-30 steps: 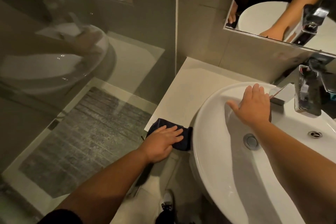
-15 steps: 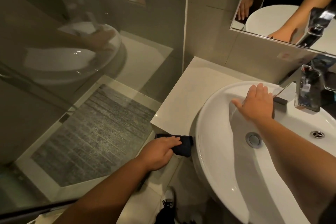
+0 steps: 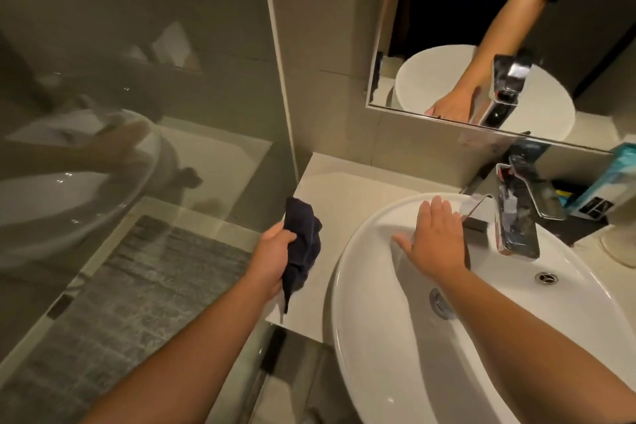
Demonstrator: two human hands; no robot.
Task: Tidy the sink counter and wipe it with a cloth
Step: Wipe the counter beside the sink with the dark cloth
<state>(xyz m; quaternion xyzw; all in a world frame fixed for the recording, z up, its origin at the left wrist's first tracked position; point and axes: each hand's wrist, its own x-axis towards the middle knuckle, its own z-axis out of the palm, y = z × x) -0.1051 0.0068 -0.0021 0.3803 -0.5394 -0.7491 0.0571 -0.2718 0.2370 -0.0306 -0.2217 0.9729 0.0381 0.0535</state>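
A dark blue cloth point(image 3: 304, 244) hangs bunched in my left hand point(image 3: 272, 256), lifted above the left edge of the pale stone counter point(image 3: 344, 203). The cloth's lower end dangles toward the counter's front corner. My right hand point(image 3: 435, 237) lies flat, fingers spread, on the far inner rim of the white round basin point(image 3: 364, 337), just left of the chrome tap point(image 3: 516, 213). The counter strip left of the basin is bare.
A glass shower screen point(image 3: 137, 148) stands directly left of the counter, its edge by the wall. A mirror point(image 3: 499, 27) hangs above the tap. A teal box point(image 3: 609, 182) and dark items sit at the counter's right rear. The basin drain point(image 3: 438, 301) shows below my right forearm.
My left hand has gathered the cloth off the counter's front edge and raised it, bunched, above the counter. My right hand stays on the basin rim.
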